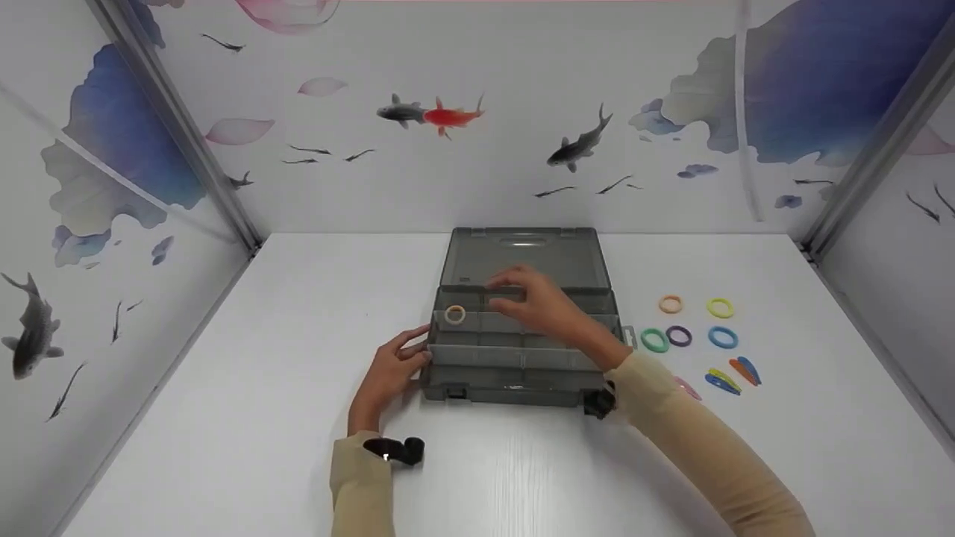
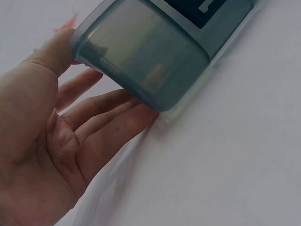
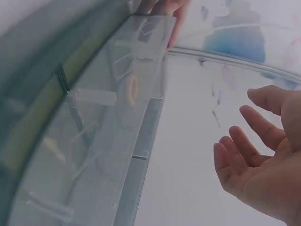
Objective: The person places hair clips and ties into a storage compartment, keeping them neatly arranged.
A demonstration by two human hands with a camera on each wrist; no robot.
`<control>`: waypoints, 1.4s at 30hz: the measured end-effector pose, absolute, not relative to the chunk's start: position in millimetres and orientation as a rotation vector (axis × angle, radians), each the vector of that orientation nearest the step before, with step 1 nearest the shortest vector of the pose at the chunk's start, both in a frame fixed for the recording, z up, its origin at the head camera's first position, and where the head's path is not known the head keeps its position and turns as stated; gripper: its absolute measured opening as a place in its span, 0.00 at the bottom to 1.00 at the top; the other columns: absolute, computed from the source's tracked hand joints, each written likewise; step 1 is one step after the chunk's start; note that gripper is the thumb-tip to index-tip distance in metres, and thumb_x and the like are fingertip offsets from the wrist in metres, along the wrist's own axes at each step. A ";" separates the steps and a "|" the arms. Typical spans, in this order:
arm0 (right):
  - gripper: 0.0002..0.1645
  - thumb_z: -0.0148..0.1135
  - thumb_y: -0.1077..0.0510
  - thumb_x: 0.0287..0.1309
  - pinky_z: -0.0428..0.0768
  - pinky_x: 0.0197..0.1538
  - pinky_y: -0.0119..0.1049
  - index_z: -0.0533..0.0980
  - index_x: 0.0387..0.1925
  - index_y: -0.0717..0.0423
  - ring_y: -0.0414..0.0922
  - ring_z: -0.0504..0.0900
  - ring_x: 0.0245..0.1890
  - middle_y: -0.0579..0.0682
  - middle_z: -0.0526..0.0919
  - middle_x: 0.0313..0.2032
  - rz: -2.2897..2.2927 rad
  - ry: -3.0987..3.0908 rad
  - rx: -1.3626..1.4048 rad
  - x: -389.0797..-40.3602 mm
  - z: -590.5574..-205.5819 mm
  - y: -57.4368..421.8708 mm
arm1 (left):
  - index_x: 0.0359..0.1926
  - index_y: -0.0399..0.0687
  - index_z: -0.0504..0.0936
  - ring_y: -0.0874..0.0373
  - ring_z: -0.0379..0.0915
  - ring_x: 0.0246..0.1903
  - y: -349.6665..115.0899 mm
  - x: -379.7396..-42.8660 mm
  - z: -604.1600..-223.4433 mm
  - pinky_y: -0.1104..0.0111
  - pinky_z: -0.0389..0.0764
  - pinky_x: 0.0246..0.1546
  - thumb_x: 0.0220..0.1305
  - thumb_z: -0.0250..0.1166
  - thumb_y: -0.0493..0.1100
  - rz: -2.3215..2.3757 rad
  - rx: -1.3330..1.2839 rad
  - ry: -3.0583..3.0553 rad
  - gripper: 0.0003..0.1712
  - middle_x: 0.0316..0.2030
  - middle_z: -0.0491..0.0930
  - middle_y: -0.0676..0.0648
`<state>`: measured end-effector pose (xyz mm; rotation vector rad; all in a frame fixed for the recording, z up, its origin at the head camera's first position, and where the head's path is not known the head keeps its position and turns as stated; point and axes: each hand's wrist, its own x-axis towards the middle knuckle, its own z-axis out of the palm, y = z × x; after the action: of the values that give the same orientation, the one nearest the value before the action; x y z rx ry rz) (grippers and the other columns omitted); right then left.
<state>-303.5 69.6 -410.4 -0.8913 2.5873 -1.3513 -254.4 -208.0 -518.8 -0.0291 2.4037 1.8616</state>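
A grey see-through compartment box (image 1: 524, 358) lies on the white table with its lid (image 1: 526, 257) folded back toward the wall. My left hand (image 1: 392, 373) rests against the box's left side; in the left wrist view its nearly straight fingers (image 2: 117, 127) touch the lower edge and the thumb is by the rim. Over the back compartments hovers my right hand (image 1: 541, 302), fingers loosely bent and nothing between them. A pale, cream-coloured ring (image 1: 455, 315) shows in the left part of the box, and also through the clear plastic in the right wrist view.
Right of the box lie an orange ring (image 1: 671, 304), a yellow ring (image 1: 720, 308), a green ring (image 1: 655, 341), a purple ring (image 1: 679, 336) and a blue ring (image 1: 723, 338). Several teardrop-shaped hair clips (image 1: 724, 381) are nearer me. Printed panels wall the table.
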 end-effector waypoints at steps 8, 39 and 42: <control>0.23 0.62 0.56 0.68 0.77 0.57 0.48 0.76 0.62 0.56 0.53 0.76 0.61 0.56 0.74 0.64 -1.422 2.658 -0.893 -280.8 -405.9 119.5 | 0.70 0.58 0.73 0.42 0.73 0.66 -208.3 -252.9 -517.4 0.45 0.72 0.65 0.67 0.61 0.40 1.839 -0.026 2.461 0.30 0.65 0.75 0.36; 0.34 0.64 0.41 0.64 0.79 0.59 0.50 0.73 0.66 0.51 0.61 0.73 0.64 0.59 0.73 0.67 -1.282 2.758 -0.382 -288.4 -443.2 288.8 | 0.70 0.60 0.72 0.41 0.71 0.67 -207.1 -251.2 -520.1 0.44 0.71 0.65 0.69 0.61 0.40 1.858 -0.050 2.421 0.30 0.67 0.74 0.37; 0.35 0.65 0.42 0.64 0.73 0.65 0.58 0.73 0.66 0.54 0.61 0.71 0.66 0.61 0.74 0.66 -1.264 2.769 -0.388 -289.2 -450.2 297.5 | 0.70 0.60 0.72 0.41 0.71 0.67 -206.3 -251.5 -520.1 0.44 0.71 0.66 0.68 0.61 0.39 1.860 -0.053 2.416 0.30 0.67 0.74 0.37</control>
<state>-289.2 297.5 -450.2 -0.3878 2.7686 -1.2643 -251.5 -206.3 -520.1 -0.0527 2.4162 1.8596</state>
